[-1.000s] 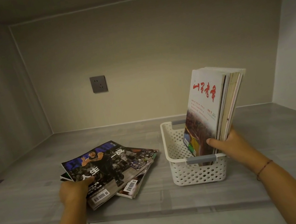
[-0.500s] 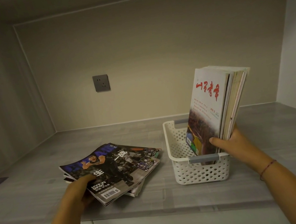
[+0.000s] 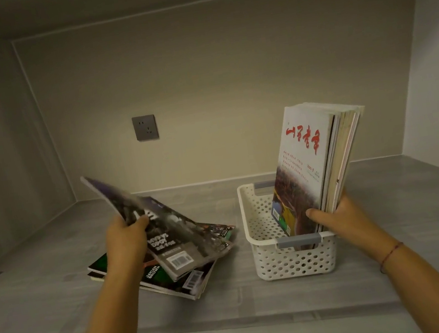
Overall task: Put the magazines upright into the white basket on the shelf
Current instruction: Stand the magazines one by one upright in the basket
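Lifted magazine [image 3: 162,227] motion-blurred.

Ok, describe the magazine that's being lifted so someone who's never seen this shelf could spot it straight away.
On the grey shelf, look left of the white basket to the loose pile of magazines. The lifted magazine is raised off that pile in the left hand. Unlike the flat ones beneath, it tilts up, with a dark cover and a barcode.

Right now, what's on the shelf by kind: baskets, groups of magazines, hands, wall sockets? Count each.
White basket: 1
Magazine groups: 3, namely the upright bundle in the basket, the lifted magazine, the flat pile on the shelf
Hands: 2, the left hand and right hand
Wall socket: 1
Total: 7
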`<state>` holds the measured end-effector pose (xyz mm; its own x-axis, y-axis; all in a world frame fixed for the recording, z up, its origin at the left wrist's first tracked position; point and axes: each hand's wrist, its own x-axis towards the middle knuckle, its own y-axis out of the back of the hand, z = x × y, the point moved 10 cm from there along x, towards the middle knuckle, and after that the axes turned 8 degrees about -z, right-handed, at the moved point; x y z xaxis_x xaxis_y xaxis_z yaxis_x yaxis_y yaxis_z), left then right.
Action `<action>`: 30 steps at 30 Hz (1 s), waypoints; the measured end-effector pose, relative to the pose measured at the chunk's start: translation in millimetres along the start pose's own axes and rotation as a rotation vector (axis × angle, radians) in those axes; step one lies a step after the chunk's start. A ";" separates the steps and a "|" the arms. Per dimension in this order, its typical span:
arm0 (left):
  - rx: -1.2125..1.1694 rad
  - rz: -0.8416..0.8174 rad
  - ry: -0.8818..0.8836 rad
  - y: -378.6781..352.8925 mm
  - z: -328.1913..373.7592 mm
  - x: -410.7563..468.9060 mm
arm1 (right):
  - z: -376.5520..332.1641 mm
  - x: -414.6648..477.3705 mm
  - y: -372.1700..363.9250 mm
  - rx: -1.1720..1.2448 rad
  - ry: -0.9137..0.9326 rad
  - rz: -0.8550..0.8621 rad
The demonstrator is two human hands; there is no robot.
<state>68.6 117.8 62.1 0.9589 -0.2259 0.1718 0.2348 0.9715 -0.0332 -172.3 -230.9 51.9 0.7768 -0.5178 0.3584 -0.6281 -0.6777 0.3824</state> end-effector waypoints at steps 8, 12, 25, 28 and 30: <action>0.034 -0.038 -0.536 -101.7 101.4 -58.6 | 0.6 0.3 -2.4 0.027 0.002 -0.025; 0.111 -0.055 -0.661 -147.4 113.1 -65.7 | 0.9 0.1 -1.4 0.012 -0.008 -0.022; 0.402 -0.451 -0.696 -251.1 68.5 -82.8 | -24.4 -6.5 -5.7 0.015 0.113 -0.110; 0.454 -0.687 -0.670 -265.9 55.7 -98.6 | -33.1 -7.9 -7.9 0.018 0.154 -0.121; 0.471 -0.851 -0.642 -273.0 45.2 -111.4 | -35.6 -8.8 -8.3 0.026 0.159 -0.123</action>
<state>-109.5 -119.0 96.5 0.2313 -0.8708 0.4339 0.5519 0.4847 0.6786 -175.5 -202.1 75.9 0.8293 -0.3427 0.4415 -0.5263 -0.7447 0.4105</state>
